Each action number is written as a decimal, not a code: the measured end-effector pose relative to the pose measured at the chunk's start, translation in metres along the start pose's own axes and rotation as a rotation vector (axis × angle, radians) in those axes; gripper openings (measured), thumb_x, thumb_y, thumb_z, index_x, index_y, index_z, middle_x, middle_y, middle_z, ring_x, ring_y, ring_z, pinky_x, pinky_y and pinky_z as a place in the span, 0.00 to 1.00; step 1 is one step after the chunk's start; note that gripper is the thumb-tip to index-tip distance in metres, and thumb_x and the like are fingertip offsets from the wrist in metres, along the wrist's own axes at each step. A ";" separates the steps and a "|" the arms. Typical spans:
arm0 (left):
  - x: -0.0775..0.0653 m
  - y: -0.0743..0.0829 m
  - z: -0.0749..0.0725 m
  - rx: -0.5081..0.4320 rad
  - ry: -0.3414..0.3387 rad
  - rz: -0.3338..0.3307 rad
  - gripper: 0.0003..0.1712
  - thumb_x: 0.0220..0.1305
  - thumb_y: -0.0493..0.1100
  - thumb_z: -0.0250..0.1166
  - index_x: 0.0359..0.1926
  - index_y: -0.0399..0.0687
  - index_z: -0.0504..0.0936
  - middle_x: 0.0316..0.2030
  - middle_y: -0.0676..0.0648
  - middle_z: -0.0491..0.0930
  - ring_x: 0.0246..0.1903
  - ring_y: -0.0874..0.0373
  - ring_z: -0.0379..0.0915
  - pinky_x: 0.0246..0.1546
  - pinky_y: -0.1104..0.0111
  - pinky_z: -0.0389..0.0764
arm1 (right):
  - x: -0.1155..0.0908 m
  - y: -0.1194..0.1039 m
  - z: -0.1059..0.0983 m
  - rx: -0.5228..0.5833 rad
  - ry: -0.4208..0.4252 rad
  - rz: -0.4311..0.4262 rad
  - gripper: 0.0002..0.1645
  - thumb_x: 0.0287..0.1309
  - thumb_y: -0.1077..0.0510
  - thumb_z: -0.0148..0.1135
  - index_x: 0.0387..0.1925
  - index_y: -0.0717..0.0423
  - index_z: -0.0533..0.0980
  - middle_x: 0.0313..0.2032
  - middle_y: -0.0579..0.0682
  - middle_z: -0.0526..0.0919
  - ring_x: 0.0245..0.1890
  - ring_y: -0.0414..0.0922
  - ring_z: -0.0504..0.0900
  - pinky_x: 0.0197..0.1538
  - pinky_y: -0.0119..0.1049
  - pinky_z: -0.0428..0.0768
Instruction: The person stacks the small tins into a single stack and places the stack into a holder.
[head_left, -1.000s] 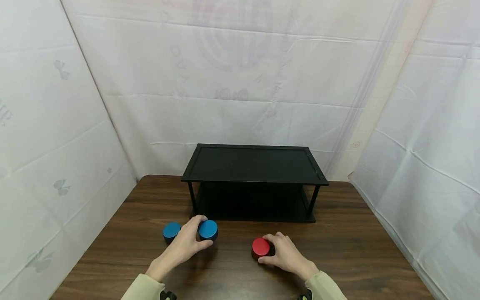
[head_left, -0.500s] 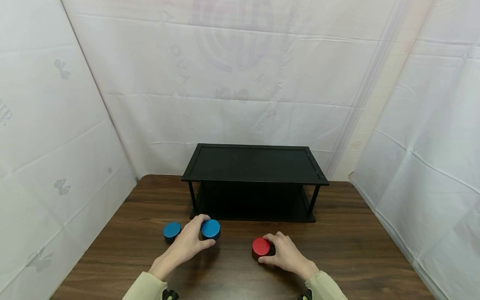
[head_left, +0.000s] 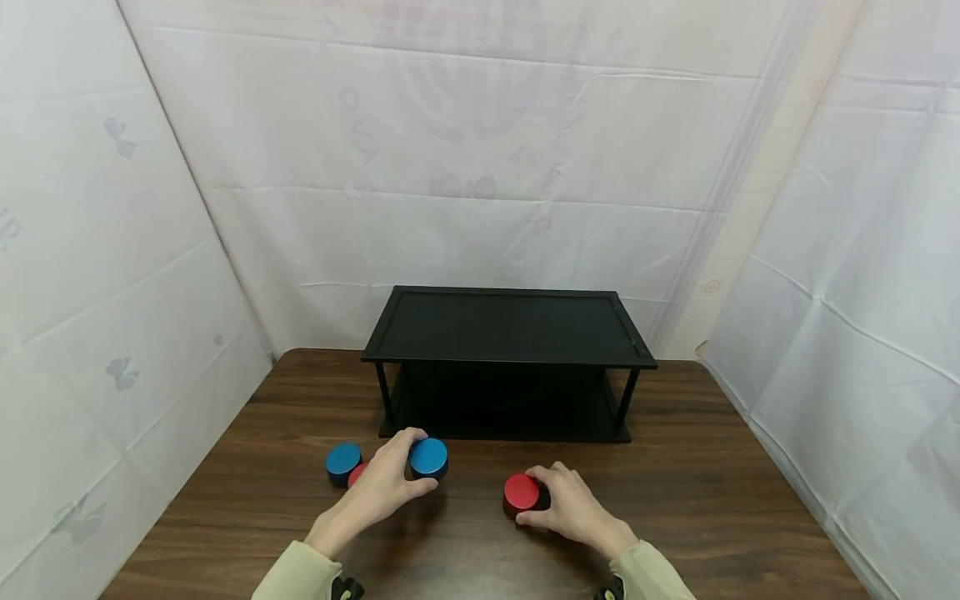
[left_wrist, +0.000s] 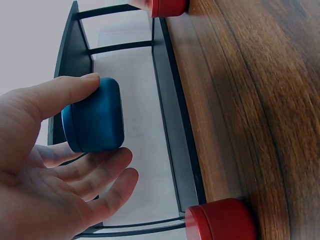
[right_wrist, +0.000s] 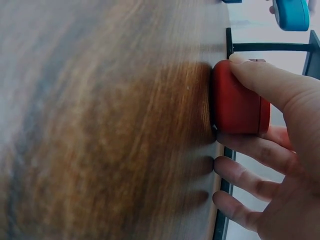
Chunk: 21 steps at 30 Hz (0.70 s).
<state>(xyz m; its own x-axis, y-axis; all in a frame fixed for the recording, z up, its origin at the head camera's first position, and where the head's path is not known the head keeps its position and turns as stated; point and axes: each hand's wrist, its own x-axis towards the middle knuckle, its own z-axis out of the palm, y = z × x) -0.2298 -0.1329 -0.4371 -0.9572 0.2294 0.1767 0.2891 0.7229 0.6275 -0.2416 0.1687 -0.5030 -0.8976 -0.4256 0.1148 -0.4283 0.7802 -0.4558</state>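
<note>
My left hand (head_left: 377, 483) grips a round blue tin (head_left: 429, 457) between thumb and fingers. In the left wrist view this blue tin (left_wrist: 97, 117) is off the tabletop, its lid seam facing the palm. To the right, my right hand (head_left: 567, 502) pinches a round red tin (head_left: 521, 493). The right wrist view has that red tin (right_wrist: 237, 100) standing on or very close to the wood, with two fingertips near the surface. Left of my left hand stands another blue tin (head_left: 343, 463). Beside it a second red tin (head_left: 357, 475) is mostly hidden behind my left hand.
A black two-level shelf (head_left: 510, 329) stands at the back of the brown wooden table (head_left: 697, 483). Its lower level is open to the front, between thin posts. White sheets (head_left: 480, 167) hang behind and at both sides.
My left hand has shifted slightly right with the blue tin, uncovering part of the red tin behind it. My right hand and its red tin have stayed put.
</note>
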 end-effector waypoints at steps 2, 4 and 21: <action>0.000 0.001 0.001 -0.003 0.000 0.006 0.34 0.50 0.42 0.76 0.57 0.42 0.71 0.54 0.44 0.76 0.53 0.50 0.74 0.55 0.50 0.77 | 0.000 0.000 0.000 0.000 0.000 -0.001 0.38 0.45 0.36 0.72 0.53 0.54 0.77 0.40 0.43 0.81 0.38 0.35 0.73 0.44 0.38 0.73; 0.001 0.002 0.002 -0.005 -0.003 0.011 0.34 0.50 0.42 0.75 0.57 0.41 0.71 0.54 0.44 0.76 0.53 0.50 0.74 0.55 0.50 0.77 | 0.000 0.000 0.000 0.001 0.000 -0.001 0.38 0.45 0.36 0.72 0.53 0.54 0.77 0.40 0.43 0.81 0.38 0.35 0.73 0.44 0.38 0.73; 0.004 0.010 0.008 -0.026 -0.027 0.036 0.34 0.51 0.43 0.75 0.58 0.43 0.71 0.54 0.44 0.75 0.54 0.49 0.74 0.55 0.49 0.77 | 0.001 0.000 0.000 0.004 -0.008 0.017 0.39 0.45 0.35 0.71 0.54 0.53 0.76 0.42 0.45 0.81 0.39 0.38 0.74 0.45 0.39 0.74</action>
<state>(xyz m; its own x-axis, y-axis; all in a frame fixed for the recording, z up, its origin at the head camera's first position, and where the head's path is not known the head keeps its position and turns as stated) -0.2309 -0.1198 -0.4365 -0.9452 0.2731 0.1788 0.3225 0.6970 0.6404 -0.2425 0.1682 -0.5030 -0.9037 -0.4164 0.0998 -0.4128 0.7853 -0.4614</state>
